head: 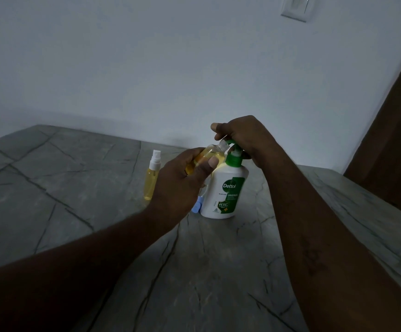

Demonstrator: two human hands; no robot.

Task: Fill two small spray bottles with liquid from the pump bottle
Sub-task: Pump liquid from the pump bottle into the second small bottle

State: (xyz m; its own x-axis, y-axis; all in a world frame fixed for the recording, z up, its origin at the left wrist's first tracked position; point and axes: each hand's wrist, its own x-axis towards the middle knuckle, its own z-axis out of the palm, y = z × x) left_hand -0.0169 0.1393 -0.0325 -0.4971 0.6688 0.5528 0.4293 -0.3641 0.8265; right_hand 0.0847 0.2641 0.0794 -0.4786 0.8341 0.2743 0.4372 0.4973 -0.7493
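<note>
A white pump bottle (223, 190) with a green label and green pump stands on the table's middle. My left hand (182, 180) grips a small clear spray bottle (210, 155) holding yellow liquid, tilted, its uncapped neck up against the pump's spout. My right hand (245, 140) lies curled over the green pump head, covering most of it. A second small spray bottle (152, 177), yellow liquid inside and a white spray cap on, stands upright to the left of my left hand.
The grey stone-patterned table (194, 271) runs to a white wall. A small blue piece (196, 207) lies by the pump bottle's base, partly hidden. A brown door or panel (396, 140) stands at the right.
</note>
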